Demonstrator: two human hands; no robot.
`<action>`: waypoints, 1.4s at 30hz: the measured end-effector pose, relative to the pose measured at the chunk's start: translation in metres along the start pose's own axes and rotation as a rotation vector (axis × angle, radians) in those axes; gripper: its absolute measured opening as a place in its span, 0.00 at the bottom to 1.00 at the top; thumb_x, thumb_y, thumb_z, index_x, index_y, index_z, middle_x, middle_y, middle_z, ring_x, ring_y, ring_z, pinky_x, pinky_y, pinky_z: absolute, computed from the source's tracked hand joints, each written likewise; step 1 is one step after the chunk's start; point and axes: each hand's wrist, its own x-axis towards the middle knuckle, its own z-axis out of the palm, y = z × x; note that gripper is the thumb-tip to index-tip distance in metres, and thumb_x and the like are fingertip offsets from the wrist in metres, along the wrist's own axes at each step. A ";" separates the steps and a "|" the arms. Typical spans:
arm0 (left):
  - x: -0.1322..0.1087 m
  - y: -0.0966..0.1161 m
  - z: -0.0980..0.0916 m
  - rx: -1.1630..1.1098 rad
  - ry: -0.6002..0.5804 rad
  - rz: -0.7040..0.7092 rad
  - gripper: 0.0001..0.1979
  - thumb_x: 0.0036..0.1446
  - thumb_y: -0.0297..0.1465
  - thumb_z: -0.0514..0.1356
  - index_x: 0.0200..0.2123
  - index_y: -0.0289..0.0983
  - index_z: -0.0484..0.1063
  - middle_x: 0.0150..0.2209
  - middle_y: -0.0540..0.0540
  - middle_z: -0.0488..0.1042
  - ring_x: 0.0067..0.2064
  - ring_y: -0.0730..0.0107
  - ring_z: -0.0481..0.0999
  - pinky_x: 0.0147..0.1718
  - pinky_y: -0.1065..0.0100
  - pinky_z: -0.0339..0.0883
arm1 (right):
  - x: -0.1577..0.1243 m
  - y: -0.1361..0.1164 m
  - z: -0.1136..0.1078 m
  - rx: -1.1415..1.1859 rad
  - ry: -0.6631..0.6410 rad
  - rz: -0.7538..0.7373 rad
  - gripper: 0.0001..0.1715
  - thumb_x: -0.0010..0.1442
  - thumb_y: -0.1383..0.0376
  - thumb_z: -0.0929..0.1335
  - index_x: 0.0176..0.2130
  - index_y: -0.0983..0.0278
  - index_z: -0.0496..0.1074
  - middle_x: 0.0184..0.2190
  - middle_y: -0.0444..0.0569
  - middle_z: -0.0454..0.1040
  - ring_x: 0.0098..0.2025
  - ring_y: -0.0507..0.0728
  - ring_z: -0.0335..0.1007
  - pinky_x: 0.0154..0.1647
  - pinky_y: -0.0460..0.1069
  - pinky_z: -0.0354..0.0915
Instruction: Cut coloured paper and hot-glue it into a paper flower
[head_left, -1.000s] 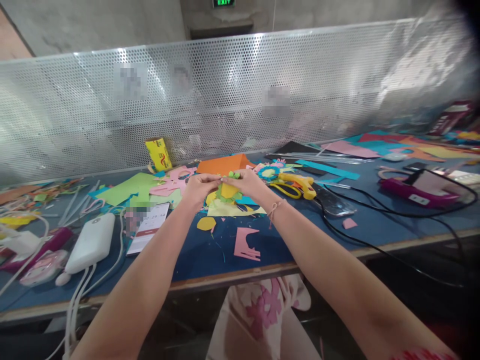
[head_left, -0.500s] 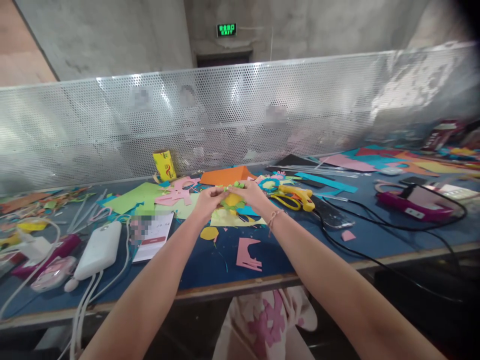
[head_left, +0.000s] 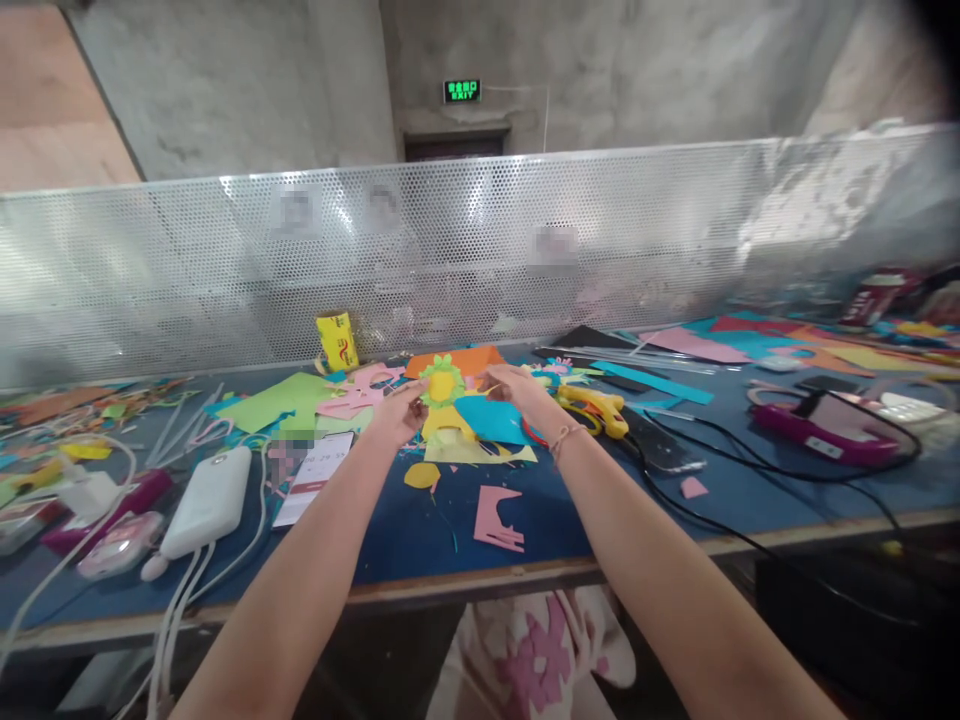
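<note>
A paper flower point(head_left: 442, 384) with green petals and a yellow centre is upright, pinched at its left edge by my left hand point(head_left: 403, 410). To its right, my right hand point(head_left: 514, 390) is apart from the flower, its fingers drawn together near the orange paper; what they hold, if anything, is too small to make out. Below the hands lie a blue sheet point(head_left: 491, 420) and a pale yellow cut sheet point(head_left: 480, 452). Nearer me are a yellow paper disc point(head_left: 422, 475) and a pink scrap point(head_left: 498, 517).
A yellow glue gun point(head_left: 596, 405) lies right of my right hand, with a phone point(head_left: 664, 445) and black cables beyond. On the left are a lit phone point(head_left: 315, 478), a white power bank point(head_left: 208, 502) and green paper point(head_left: 277, 402). A perforated metal screen point(head_left: 450, 260) stands behind.
My hands have moved apart, and my right hand has left the flower. The flower now faces me upright in my left hand. The view has tilted slightly upward.
</note>
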 end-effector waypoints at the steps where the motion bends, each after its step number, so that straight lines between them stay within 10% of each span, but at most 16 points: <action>1: 0.001 0.000 -0.001 0.001 0.000 0.004 0.11 0.38 0.26 0.67 0.24 0.36 0.67 0.19 0.54 0.66 0.19 0.83 0.63 0.17 0.79 0.59 | 0.000 0.000 0.000 -0.047 -0.008 -0.010 0.14 0.49 0.57 0.66 0.29 0.65 0.72 0.25 0.48 0.73 0.23 0.50 0.64 0.29 0.47 0.61; 12: 0.004 0.000 -0.005 0.100 0.023 0.065 0.09 0.38 0.27 0.67 0.25 0.35 0.69 0.21 0.54 0.68 0.20 0.82 0.65 0.19 0.78 0.60 | -0.003 0.001 0.001 -0.516 -0.150 -0.202 0.13 0.47 0.58 0.67 0.24 0.67 0.72 0.20 0.46 0.69 0.22 0.49 0.60 0.25 0.46 0.57; 21: 0.002 0.000 -0.007 0.198 0.053 0.136 0.14 0.35 0.25 0.67 0.25 0.35 0.65 0.24 0.53 0.69 0.23 0.80 0.69 0.26 0.73 0.67 | 0.002 -0.008 -0.040 -0.503 0.537 -0.318 0.19 0.56 0.59 0.60 0.37 0.67 0.72 0.32 0.55 0.74 0.35 0.57 0.68 0.37 0.51 0.62; 28: 0.002 -0.008 -0.002 0.231 -0.053 0.186 0.17 0.33 0.21 0.66 0.31 0.33 0.67 0.33 0.47 0.72 0.31 0.73 0.72 0.33 0.68 0.68 | -0.010 0.006 -0.034 -1.248 0.266 -0.237 0.10 0.50 0.64 0.66 0.34 0.64 0.74 0.43 0.57 0.70 0.47 0.66 0.64 0.49 0.61 0.55; 31: -0.001 -0.009 0.002 0.262 -0.060 0.204 0.17 0.35 0.20 0.63 0.34 0.32 0.67 0.34 0.46 0.73 0.33 0.73 0.73 0.34 0.68 0.69 | -0.011 0.000 -0.025 -1.111 0.385 -0.490 0.22 0.59 0.59 0.60 0.47 0.67 0.69 0.48 0.58 0.67 0.50 0.62 0.63 0.51 0.56 0.57; 35: -0.007 -0.012 0.009 0.304 -0.099 0.187 0.18 0.37 0.19 0.62 0.35 0.32 0.67 0.35 0.45 0.73 0.33 0.72 0.73 0.35 0.66 0.69 | -0.011 -0.001 -0.010 -0.845 0.195 -0.483 0.29 0.59 0.59 0.60 0.58 0.65 0.56 0.34 0.52 0.74 0.38 0.57 0.69 0.43 0.53 0.63; 42: -0.020 -0.023 0.022 0.396 -0.217 0.067 0.19 0.33 0.20 0.66 0.34 0.31 0.68 0.32 0.45 0.73 0.31 0.71 0.73 0.38 0.63 0.68 | -0.002 0.016 0.021 -0.363 0.085 -0.314 0.20 0.50 0.54 0.66 0.37 0.67 0.69 0.35 0.53 0.72 0.37 0.55 0.69 0.38 0.51 0.64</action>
